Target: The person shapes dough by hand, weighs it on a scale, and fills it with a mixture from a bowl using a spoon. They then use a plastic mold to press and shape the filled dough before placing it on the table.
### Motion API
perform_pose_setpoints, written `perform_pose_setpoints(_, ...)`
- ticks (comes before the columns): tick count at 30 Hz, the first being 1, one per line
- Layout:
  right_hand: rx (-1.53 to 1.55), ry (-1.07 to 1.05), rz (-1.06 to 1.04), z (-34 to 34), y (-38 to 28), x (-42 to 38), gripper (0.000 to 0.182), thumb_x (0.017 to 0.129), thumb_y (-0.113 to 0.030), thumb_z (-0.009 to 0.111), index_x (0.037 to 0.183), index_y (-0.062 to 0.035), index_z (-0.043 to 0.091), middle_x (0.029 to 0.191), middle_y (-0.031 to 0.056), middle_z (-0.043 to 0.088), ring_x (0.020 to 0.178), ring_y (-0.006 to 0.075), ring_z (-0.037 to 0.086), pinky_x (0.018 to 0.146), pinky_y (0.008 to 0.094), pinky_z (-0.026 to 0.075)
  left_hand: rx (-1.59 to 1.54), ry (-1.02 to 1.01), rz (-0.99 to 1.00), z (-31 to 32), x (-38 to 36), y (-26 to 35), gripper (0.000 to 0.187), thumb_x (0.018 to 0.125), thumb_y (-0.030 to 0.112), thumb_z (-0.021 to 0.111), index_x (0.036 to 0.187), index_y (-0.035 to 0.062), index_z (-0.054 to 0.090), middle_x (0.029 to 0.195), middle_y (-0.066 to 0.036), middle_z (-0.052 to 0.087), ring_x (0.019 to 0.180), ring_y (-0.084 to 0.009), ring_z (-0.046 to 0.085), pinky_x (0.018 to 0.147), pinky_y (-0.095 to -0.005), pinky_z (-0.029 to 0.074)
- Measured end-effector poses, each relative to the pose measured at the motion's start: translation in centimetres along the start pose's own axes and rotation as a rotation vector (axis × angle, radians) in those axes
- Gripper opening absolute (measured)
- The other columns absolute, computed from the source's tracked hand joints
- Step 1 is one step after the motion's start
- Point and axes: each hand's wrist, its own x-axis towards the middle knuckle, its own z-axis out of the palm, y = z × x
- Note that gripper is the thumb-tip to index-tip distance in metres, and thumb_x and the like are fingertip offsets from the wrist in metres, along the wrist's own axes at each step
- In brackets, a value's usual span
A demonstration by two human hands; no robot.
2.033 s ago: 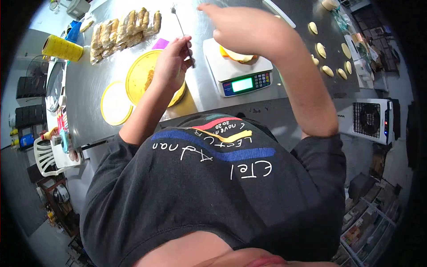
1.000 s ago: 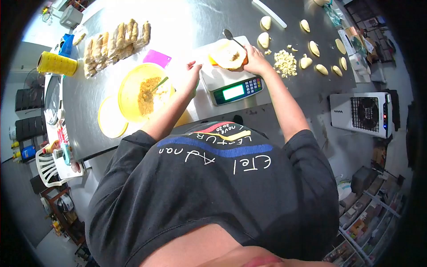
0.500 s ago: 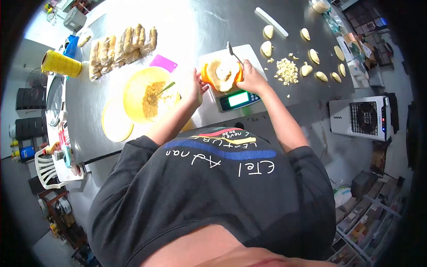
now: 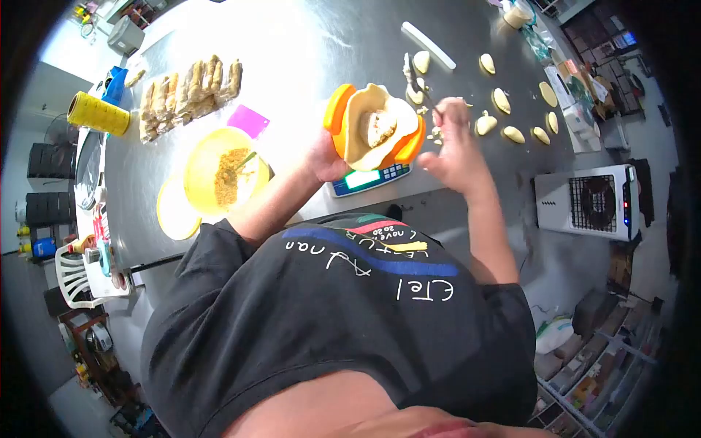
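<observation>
My left hand (image 4: 328, 157) grips an orange hinged dough press (image 4: 337, 109), held open above the digital scale (image 4: 371, 180). A round of pale dough (image 4: 358, 135) lines the press, with whitish and brown filling (image 4: 381, 128) in its middle. To the right, my right hand (image 4: 454, 142) is closed on a spoon (image 4: 422, 86), its thumb stretched out. The spoon's far end points away from me and carries something pale. Small pale diced pieces (image 4: 437, 134) lie on the table, mostly hidden behind my right hand.
Several dough pieces (image 4: 501, 101) and a white rolling pin (image 4: 428, 45) lie at the right. On the left are a yellow bowl (image 4: 196, 164) of brown and white filling, a purple scraper (image 4: 248, 122), wrapped rolls (image 4: 191, 87) and a yellow film roll (image 4: 98, 113).
The orange press has risen off the scale towards me, now in my left hand alone. My right hand has let go of it and moved right with the spoon, covering the diced pieces.
</observation>
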Motion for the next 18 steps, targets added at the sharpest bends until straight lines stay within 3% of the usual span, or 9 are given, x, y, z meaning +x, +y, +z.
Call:
perform_pose_setpoints(1, 0.137, 0.079, -0.14, -1.4, 1.8, 0.0, 0.037, 0.075, -0.024, 0.058, 0.1, -0.0035, 0.038, 0.091, 0.0129, 0.037, 0.088, 0.0272, 0.047, 0.074, 0.0366, 0.042, 0.003, 0.001, 0.008, 0.7, 0.9, -0.4, 0.058, 0.094, 0.051, 0.031, 0.132, 0.0081, 0.04, 0.132, -0.013, 0.046, 0.118, -0.0262, 0.049, 0.1, -0.0435, 0.041)
perform_pose_setpoints(3, 0.217, 0.183, -0.063, -4.7, 3.5, -0.6, 0.018, 0.078, -0.01, 0.051, 0.093, -0.0006, 0.046, 0.085, 0.0126, 0.044, 0.079, 0.0272, 0.049, 0.071, 0.034, 0.041, 0.016, 0.085, -0.04, 1.5, 2.7, -1.3, 0.058, 0.094, 0.051, 0.031, 0.132, 0.0084, 0.04, 0.132, -0.013, 0.046, 0.117, -0.0259, 0.05, 0.098, -0.0433, 0.042)
perform_pose_setpoints(4, 0.156, 0.187, -0.041, -6.6, 4.2, -0.7, 0.013, 0.077, -0.004, 0.048, 0.09, -0.0001, 0.049, 0.081, 0.0116, 0.048, 0.076, 0.0265, 0.05, 0.071, 0.0331, 0.042, -0.006, 0.023, -0.064, 1.5, 3.7, -1.9, 0.059, 0.093, 0.052, 0.03, 0.132, 0.0087, 0.04, 0.131, -0.013, 0.047, 0.117, -0.0258, 0.05, 0.097, -0.0429, 0.044)
perform_pose_setpoints(5, 0.094, 0.192, -0.019, -8.3, 4.9, -0.9, 0.013, 0.077, 0.002, 0.046, 0.087, 0.0003, 0.052, 0.077, 0.0106, 0.052, 0.073, 0.0259, 0.052, 0.07, 0.0322, 0.042, -0.001, 0.021, -0.059, 1.8, 4.5, -2.4, 0.059, 0.093, 0.052, 0.03, 0.132, 0.0087, 0.04, 0.131, -0.013, 0.047, 0.117, -0.0258, 0.05, 0.097, -0.0429, 0.044)
perform_pose_setpoints(6, -0.012, 0.276, -0.128, -9.6, 6.2, -1.1, 0.02, 0.073, 0.008, 0.047, 0.087, -0.0011, 0.058, 0.073, 0.0079, 0.058, 0.072, 0.023, 0.055, 0.069, 0.0311, 0.043, 0.034, 0.078, -0.066, 2.3, 5.2, -3.0, 0.059, 0.094, 0.052, 0.03, 0.131, 0.0084, 0.04, 0.13, -0.014, 0.047, 0.116, -0.0258, 0.051, 0.096, -0.0428, 0.044)
perform_pose_setpoints(9, -0.013, 0.242, -0.074, -14.0, 7.8, -2.3, 0.023, 0.07, 0.009, 0.052, 0.087, -0.0023, 0.061, 0.073, 0.006, 0.061, 0.071, 0.0205, 0.058, 0.065, 0.0312, 0.045, 0.052, 0.104, -0.112, 2.8, 8.2, -4.8, 0.057, 0.094, 0.05, 0.031, 0.129, 0.0076, 0.043, 0.127, -0.015, 0.051, 0.113, -0.026, 0.054, 0.095, -0.0423, 0.046)
perform_pose_setpoints(10, 0.012, 0.251, -0.193, -15.0, 8.7, -2.5, 0.026, 0.068, 0.016, 0.055, 0.083, -0.0026, 0.064, 0.076, 0.007, 0.061, 0.064, 0.0179, 0.057, 0.06, 0.0261, 0.045, 0.038, 0.075, -0.147, 3.5, 9.1, -5.5, 0.056, 0.094, 0.05, 0.031, 0.128, 0.0073, 0.044, 0.125, -0.015, 0.052, 0.113, -0.026, 0.054, 0.095, -0.0423, 0.046)
perform_pose_setpoints(13, -0.027, 0.282, -0.371, -17.4, 11.9, -3.1, 0.023, 0.066, 0.015, 0.059, 0.078, -0.0033, 0.064, 0.071, 0.006, 0.062, 0.062, 0.0173, 0.056, 0.059, 0.0265, 0.044, 0.031, 0.073, -0.168, 4.6, 11.5, -7.5, 0.055, 0.094, 0.049, 0.032, 0.126, 0.0071, 0.046, 0.122, -0.014, 0.055, 0.111, -0.0262, 0.055, 0.093, -0.0429, 0.047)
perform_pose_setpoints(18, -0.078, 0.203, -0.402, -19.7, 14.2, -3.7, 0.022, 0.06, 0.007, 0.064, 0.073, -0.0097, 0.066, 0.067, 0.0046, 0.062, 0.06, 0.0217, 0.058, 0.058, 0.0315, 0.044, 0.064, 0.089, -0.155, 4.7, 14.6, -10.3, 0.055, 0.094, 0.05, 0.033, 0.127, 0.0075, 0.046, 0.124, -0.014, 0.053, 0.109, -0.026, 0.056, 0.094, -0.0427, 0.046)
